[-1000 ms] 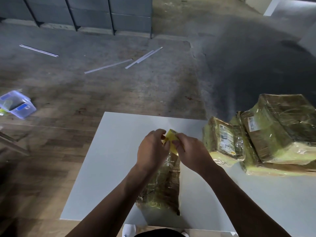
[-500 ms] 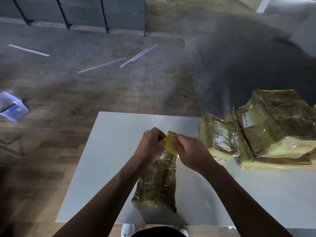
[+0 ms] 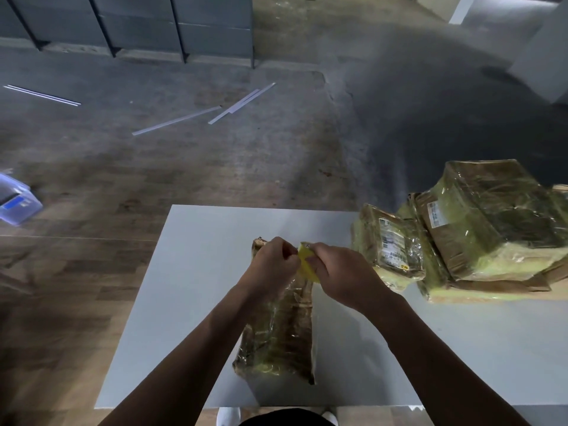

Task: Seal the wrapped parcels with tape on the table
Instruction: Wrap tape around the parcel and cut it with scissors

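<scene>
A long brown parcel (image 3: 278, 339) wrapped in shiny film lies lengthwise on the white table (image 3: 190, 302), its far end under my hands. A yellow roll of tape (image 3: 305, 265) sits between my hands above that end. My right hand (image 3: 341, 275) grips the roll from the right. My left hand (image 3: 273, 265) has its fingers curled and pinches at the roll's left edge; the tape end itself is hidden by my fingers.
Several wrapped parcels with labels are piled at the table's right: a small one (image 3: 388, 247) and a large stack (image 3: 488, 229). A clear plastic box (image 3: 15, 201) sits on the floor at left. White strips (image 3: 215, 110) lie on the floor beyond.
Both hands have stayed together on the yellow roll over the parcel's far end. The camera view shifted slightly; the parcel's far left corner now shows beside my left hand.
</scene>
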Demonstrator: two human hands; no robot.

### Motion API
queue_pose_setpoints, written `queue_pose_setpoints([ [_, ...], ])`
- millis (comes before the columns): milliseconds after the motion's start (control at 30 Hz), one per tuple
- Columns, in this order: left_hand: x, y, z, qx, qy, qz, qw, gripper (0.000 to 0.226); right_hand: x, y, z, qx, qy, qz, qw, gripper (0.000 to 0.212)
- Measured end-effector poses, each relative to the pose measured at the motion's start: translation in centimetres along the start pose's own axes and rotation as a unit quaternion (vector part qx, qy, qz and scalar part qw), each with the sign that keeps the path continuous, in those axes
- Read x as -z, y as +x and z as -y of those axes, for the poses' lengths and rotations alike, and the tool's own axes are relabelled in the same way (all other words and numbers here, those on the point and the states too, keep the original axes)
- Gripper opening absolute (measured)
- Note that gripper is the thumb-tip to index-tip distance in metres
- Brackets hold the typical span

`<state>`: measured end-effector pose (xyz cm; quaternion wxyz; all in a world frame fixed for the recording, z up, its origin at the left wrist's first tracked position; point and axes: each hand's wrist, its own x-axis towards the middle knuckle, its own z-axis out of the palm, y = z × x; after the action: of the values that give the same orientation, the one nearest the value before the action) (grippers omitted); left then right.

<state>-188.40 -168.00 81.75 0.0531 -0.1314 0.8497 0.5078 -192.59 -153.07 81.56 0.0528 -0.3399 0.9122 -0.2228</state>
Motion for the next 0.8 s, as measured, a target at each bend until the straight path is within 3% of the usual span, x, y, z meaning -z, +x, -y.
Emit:
queue_pose_setpoints([
  [67,0.7,0.4,0.3,-0.001,-0.037,0.025,0.999,0.028,0.4,-0.1,-0.1,0.008,0.013,0.002,1.0,0.035],
  [300,1.5,0.5,0.8,0.013,-0.079,0.016,0.997,0.021,0.3,0.2,0.7,0.02,-0.004,-0.015,1.0,0.044],
  [433,1.5,0.5,0.9,0.008,-0.041,-0.009,0.999,0.028,0.4,0.5,1.3,0.022,-0.031,-0.015,0.999,0.047],
  [533,1.4,0.5,1.2,-0.01,-0.005,-0.028,1.0,0.025,0.7,0.8,1.6,0.025,-0.042,-0.021,0.999,0.036],
  [700,0.3,-0.3,1.6,-0.105,0.147,-0.098,0.979,0.011,0.3,1.2,2.0,0.015,-0.066,-0.002,0.998,0.028],
  [800,0.1,-0.4,1.7,-0.116,0.134,-0.115,0.977,0.011,-0.1,1.1,2.1,0.001,-0.061,0.008,0.998,0.028],
])
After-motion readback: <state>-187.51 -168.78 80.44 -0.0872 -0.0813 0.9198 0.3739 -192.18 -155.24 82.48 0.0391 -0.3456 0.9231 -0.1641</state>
